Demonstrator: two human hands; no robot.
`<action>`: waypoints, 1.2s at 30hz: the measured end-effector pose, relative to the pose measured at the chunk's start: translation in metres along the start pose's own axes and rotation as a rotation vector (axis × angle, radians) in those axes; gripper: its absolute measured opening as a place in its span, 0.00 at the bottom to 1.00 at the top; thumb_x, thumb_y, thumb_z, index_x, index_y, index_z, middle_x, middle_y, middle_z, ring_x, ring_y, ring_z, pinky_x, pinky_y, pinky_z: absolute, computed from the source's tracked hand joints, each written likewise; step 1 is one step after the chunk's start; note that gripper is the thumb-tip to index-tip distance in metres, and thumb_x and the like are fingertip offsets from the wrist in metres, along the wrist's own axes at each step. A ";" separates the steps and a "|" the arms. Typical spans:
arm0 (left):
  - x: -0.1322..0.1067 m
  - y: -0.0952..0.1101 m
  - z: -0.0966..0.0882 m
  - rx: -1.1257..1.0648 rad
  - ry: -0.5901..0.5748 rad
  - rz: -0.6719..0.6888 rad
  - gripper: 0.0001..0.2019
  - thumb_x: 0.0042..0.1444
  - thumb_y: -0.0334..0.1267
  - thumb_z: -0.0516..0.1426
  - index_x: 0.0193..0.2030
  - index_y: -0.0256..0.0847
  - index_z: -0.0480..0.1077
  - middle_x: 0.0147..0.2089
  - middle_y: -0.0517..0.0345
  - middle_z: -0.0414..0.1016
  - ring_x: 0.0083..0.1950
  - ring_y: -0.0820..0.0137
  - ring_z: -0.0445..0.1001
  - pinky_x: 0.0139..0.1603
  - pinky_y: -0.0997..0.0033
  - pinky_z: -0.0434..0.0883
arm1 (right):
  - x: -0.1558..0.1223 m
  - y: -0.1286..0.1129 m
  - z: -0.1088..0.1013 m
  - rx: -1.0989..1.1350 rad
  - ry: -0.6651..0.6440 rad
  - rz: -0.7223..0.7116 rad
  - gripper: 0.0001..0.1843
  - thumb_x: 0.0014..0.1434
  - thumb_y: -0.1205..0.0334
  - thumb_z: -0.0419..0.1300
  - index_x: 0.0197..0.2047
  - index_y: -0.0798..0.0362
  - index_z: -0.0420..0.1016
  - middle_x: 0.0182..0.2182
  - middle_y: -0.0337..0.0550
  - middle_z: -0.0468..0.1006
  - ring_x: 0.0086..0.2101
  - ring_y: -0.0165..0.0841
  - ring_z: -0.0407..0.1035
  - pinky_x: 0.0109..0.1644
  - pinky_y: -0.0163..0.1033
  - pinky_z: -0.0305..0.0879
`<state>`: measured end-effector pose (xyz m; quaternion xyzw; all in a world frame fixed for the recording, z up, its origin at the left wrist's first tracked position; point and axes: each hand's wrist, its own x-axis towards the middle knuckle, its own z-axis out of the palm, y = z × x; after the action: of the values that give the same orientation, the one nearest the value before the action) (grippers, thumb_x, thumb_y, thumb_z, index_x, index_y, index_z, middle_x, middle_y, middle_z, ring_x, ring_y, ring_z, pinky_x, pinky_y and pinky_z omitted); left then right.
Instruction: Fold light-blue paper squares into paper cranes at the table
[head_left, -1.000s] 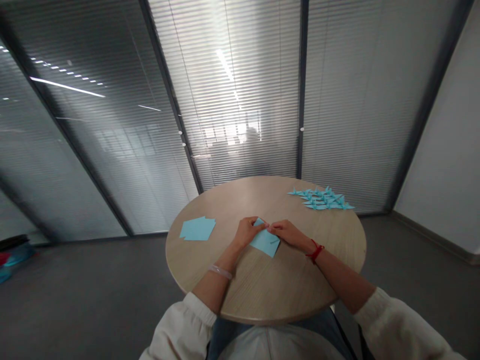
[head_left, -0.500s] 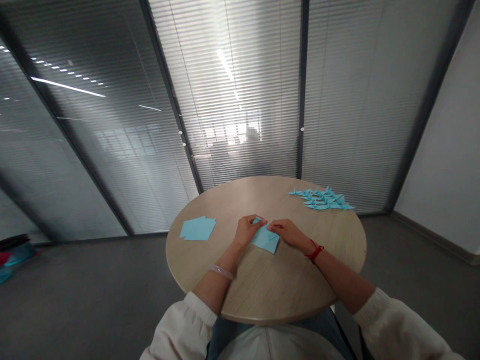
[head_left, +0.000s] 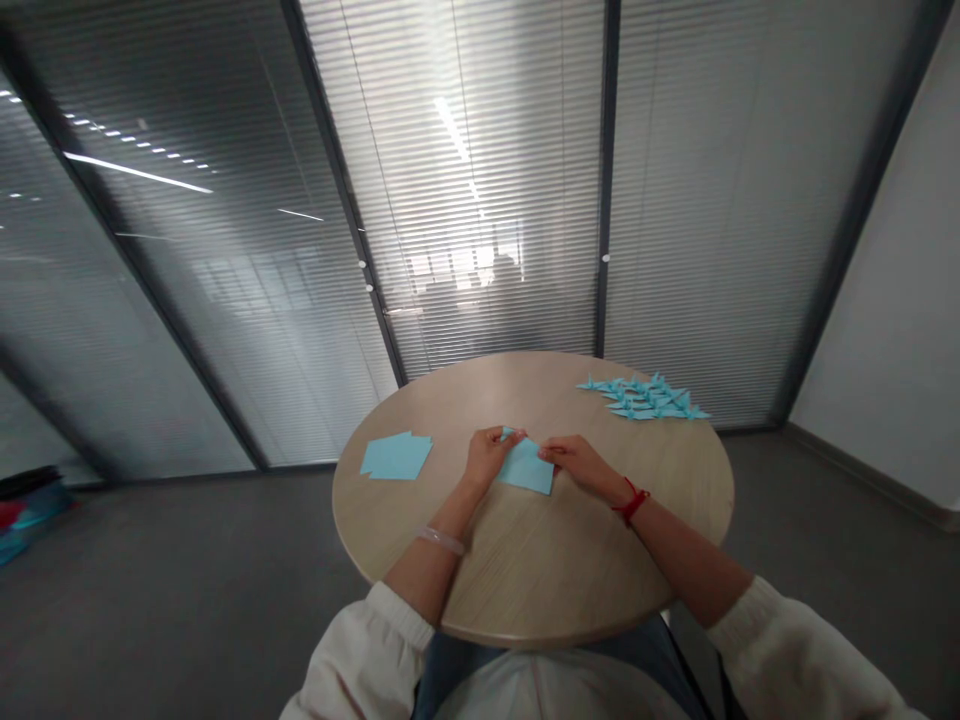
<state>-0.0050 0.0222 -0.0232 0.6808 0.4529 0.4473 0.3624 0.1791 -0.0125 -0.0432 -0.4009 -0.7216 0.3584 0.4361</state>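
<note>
A light blue sheet of paper (head_left: 527, 468) is between my hands over the middle of the round table. My left hand (head_left: 489, 454) pinches its upper left part, thumb on top. At its right edge, my right hand (head_left: 574, 460) holds the paper between thumb and fingers. The fingers underneath are partly hidden. Several folded blue paper cranes (head_left: 649, 397) stand grouped at the table's far right. Over on the left lie overlapping blue paper sheets (head_left: 397, 457), flat on the wood.
The round wooden table (head_left: 555, 570) reaches close to my body. Behind it rises a glass partition with blinds (head_left: 487, 300). A white wall (head_left: 885, 330) stands at right. Dark and blue items (head_left: 34, 510) sit on the floor at far left.
The paper has turned and shifted slightly up and left between my hands. My left hand has moved a little left, and the gap between the hands is wider.
</note>
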 end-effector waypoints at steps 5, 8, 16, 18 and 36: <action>0.002 0.002 -0.003 -0.115 0.029 -0.006 0.27 0.42 0.60 0.59 0.29 0.32 0.75 0.18 0.62 0.64 0.21 0.76 0.59 0.22 0.77 0.56 | 0.002 0.004 -0.001 0.077 0.051 0.053 0.20 0.51 0.46 0.56 0.27 0.57 0.72 0.22 0.40 0.71 0.25 0.30 0.67 0.31 0.33 0.64; 0.002 0.002 -0.005 -0.180 0.018 0.028 0.28 0.44 0.60 0.57 0.31 0.32 0.76 0.22 0.58 0.69 0.24 0.74 0.64 0.26 0.76 0.60 | 0.003 0.005 -0.001 0.070 0.088 0.078 0.18 0.52 0.48 0.56 0.28 0.57 0.72 0.22 0.40 0.72 0.24 0.30 0.68 0.30 0.33 0.65; -0.002 0.004 -0.004 -0.153 0.013 0.073 0.27 0.48 0.58 0.55 0.34 0.32 0.76 0.23 0.58 0.70 0.25 0.74 0.64 0.26 0.76 0.60 | 0.002 0.008 -0.003 -0.066 0.137 0.036 0.17 0.56 0.52 0.53 0.27 0.56 0.73 0.22 0.40 0.73 0.23 0.30 0.67 0.28 0.32 0.63; -0.002 0.005 -0.002 -0.175 -0.023 0.062 0.26 0.48 0.57 0.56 0.35 0.32 0.76 0.26 0.57 0.72 0.27 0.73 0.66 0.28 0.76 0.61 | 0.002 0.007 -0.003 -0.092 0.154 0.016 0.16 0.56 0.53 0.53 0.30 0.56 0.74 0.25 0.41 0.75 0.26 0.31 0.68 0.31 0.33 0.64; -0.005 0.001 0.008 0.006 -0.210 0.124 0.22 0.47 0.55 0.58 0.35 0.36 0.78 0.34 0.53 0.78 0.36 0.66 0.73 0.37 0.71 0.66 | -0.004 -0.010 -0.001 -0.110 0.126 -0.067 0.18 0.53 0.49 0.57 0.28 0.57 0.76 0.23 0.40 0.75 0.25 0.30 0.65 0.30 0.32 0.58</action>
<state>0.0016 0.0168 -0.0258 0.7519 0.3707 0.3936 0.3773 0.1780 -0.0199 -0.0354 -0.4218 -0.7241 0.2776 0.4698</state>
